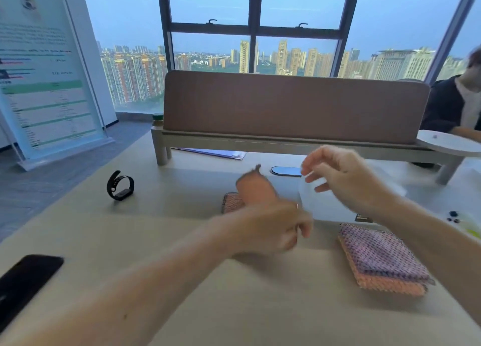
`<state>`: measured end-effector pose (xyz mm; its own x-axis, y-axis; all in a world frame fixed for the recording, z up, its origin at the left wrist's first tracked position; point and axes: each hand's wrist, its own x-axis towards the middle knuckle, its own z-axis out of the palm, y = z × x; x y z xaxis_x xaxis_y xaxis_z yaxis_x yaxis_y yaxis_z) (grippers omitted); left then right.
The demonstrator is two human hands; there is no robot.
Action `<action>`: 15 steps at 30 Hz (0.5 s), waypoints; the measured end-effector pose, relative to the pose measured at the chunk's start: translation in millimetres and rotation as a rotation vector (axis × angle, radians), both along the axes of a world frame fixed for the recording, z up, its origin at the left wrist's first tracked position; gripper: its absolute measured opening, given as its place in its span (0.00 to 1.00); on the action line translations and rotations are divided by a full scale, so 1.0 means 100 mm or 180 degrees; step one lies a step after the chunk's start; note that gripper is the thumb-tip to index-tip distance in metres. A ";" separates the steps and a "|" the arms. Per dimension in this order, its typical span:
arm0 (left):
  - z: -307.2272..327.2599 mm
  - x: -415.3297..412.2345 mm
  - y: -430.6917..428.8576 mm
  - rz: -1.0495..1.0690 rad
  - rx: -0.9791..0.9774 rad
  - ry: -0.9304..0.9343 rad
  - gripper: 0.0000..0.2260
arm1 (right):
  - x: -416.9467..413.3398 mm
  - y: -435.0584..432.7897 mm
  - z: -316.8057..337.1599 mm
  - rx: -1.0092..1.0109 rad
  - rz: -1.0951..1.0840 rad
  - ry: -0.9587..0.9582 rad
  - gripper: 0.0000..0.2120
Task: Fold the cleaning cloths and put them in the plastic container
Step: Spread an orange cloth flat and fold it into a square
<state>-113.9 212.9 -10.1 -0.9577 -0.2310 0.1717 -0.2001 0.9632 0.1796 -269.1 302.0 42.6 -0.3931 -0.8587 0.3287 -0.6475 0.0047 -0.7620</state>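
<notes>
On the pale wooden table (260, 306), before the long brown fabric desk divider (294, 106), a black wrist band (121, 186) lay toward its left end. A flat black phone (26, 280) lay farther left and nearer. An orange woven cloth (256, 189) was before its middle. A translucent plastic container (312, 202) was toward its right end, with a stack of folded woven cloths (382, 262) nearer still.

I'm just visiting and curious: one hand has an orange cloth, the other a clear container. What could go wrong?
The soft orange cleaning cloth in the left hand looks bunched and may unfold going in. The right hand seems to hold the translucent plastic container by its edge only, so it could slip. The folded purple-and-orange cloth stack lies beside the right forearm and might get knocked.
</notes>
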 end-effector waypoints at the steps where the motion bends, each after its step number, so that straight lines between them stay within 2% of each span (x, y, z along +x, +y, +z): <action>1: -0.16 0.04 0.06 -0.0250 0.0172 -0.0090 0.14 | 0.03 0.00 -0.14 0.0120 0.0050 0.0168 0.13; 3: -0.38 0.16 0.08 -0.0203 0.0666 0.0151 0.16 | 0.12 0.07 -0.40 0.0361 0.0038 0.0638 0.12; 6: -0.73 0.44 -0.21 0.0728 0.0708 0.0794 0.11 | 0.22 0.23 -0.75 0.0748 0.0153 0.1353 0.13; 9: -1.01 0.82 -0.50 0.1307 0.0576 0.0452 0.16 | 0.32 0.29 -1.04 0.1311 0.0663 0.1845 0.20; 12: -1.10 1.13 -0.41 0.1297 0.0262 0.0398 0.19 | 0.37 0.29 -1.24 0.1609 0.0773 0.2050 0.26; 15: -1.02 1.43 -0.19 0.1203 0.0126 0.0247 0.17 | 0.45 0.47 -1.24 0.1744 0.0721 0.2291 0.32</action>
